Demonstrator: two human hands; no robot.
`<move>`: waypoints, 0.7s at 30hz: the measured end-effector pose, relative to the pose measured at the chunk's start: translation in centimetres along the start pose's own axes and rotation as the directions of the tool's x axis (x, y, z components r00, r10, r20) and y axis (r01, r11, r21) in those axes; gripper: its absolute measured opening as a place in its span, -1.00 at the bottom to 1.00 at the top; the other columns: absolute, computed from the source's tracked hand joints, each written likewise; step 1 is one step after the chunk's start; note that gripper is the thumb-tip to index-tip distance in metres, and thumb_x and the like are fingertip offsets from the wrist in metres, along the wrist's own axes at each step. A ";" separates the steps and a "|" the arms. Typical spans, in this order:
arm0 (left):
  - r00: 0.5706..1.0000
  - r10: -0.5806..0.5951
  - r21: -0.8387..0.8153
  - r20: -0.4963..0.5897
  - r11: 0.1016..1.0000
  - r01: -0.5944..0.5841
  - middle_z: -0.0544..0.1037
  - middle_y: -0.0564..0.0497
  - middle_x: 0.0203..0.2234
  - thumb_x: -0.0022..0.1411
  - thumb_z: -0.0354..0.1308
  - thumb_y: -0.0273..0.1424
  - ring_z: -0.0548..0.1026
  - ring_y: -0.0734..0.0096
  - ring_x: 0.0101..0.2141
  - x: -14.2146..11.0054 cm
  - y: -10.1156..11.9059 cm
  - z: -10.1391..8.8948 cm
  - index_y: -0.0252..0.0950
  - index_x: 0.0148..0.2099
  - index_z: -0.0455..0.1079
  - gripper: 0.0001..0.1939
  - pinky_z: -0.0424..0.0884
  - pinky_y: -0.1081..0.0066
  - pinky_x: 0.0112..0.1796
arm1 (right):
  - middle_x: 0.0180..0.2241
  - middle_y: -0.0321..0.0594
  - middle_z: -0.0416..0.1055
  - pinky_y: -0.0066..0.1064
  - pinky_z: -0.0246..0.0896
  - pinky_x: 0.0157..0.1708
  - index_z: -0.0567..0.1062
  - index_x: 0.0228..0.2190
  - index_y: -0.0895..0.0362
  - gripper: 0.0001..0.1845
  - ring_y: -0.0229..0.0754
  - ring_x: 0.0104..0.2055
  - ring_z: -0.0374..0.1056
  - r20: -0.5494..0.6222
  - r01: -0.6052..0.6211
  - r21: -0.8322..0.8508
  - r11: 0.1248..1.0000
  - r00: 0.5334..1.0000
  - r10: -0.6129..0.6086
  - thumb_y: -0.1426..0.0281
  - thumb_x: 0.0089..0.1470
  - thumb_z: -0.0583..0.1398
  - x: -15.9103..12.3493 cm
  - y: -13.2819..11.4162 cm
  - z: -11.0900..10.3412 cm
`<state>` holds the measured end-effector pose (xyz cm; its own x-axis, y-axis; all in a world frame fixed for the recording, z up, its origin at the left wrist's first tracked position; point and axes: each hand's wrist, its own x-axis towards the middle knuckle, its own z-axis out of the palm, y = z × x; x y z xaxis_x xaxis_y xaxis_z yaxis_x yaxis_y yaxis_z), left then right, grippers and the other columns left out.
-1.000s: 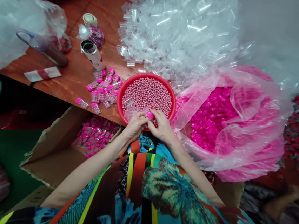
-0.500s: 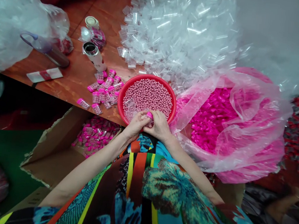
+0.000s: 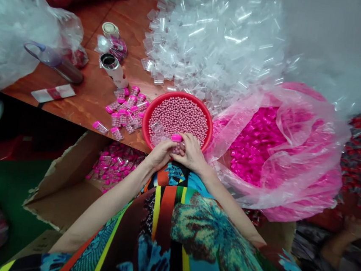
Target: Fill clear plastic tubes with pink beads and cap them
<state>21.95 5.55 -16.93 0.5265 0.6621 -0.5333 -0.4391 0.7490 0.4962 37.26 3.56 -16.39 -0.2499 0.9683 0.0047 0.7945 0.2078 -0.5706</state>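
Observation:
A red bowl full of small pink beads stands at the table's near edge. Over its near rim my left hand and my right hand meet, both closed on a small clear vial with a pink cap. The vial stands upright between the fingertips, cap on top. Several filled pink-capped vials lie on the wood just left of the bowl. A clear bag of pink caps bulges to the right of the bowl.
A heap of empty clear vials lies behind the bowl. A cardboard box below the table edge holds more filled vials. A tape roll, a small can and scissors sit at the left. Another person's hand shows at lower right.
Both hands stayed at the bowl's near rim. The pink cap has gone from tilted between the fingers to sitting squarely on top of the upright vial.

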 end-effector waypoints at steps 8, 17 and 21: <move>0.998 -0.049 0.002 -0.032 0.999 0.049 0.51 -0.06 -0.54 0.01 0.26 -0.35 0.47 0.35 -0.44 0.2 0.0 -0.4 -0.35 -0.49 0.50 -0.85 0.42 0.39 -0.33 | 0.02 0.06 0.40 -0.01 0.27 0.05 0.38 0.11 0.15 -0.30 0.18 0.09 0.30 0.010 0.040 -0.028 0.999 0.999 -0.040 0.12 -0.01 0.36 0.3 -0.4 0.0; 0.998 -0.042 0.123 -0.042 0.991 0.047 0.44 0.01 -0.57 0.08 0.39 -0.10 0.36 0.49 -0.53 0.0 -0.4 -0.1 -0.35 -0.45 0.42 -0.59 0.27 0.48 -0.48 | -0.21 -0.02 0.45 -0.06 0.30 -0.06 0.48 -0.16 0.18 -0.50 0.13 -0.09 0.34 0.046 0.002 -0.033 0.999 0.999 -0.001 0.13 -0.07 0.36 0.4 -0.1 1.2; 0.951 0.201 0.363 -0.237 0.926 -0.105 0.43 0.06 -0.53 0.19 0.27 -0.06 0.38 0.46 -0.55 0.8 1.5 -2.9 -0.29 -0.30 0.37 -0.62 0.30 0.47 -0.49 | 0.11 0.06 0.36 -0.08 0.31 0.04 0.27 0.22 0.17 -0.21 0.09 0.10 0.32 0.047 -0.083 0.173 0.982 0.996 0.076 0.10 0.07 0.33 0.3 1.4 2.9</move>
<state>19.62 7.28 -18.58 0.2397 0.7862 -0.5696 -0.1978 0.6140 0.7641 36.73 3.73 -19.59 -0.2148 0.9736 -0.0769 0.7048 0.1001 -0.7023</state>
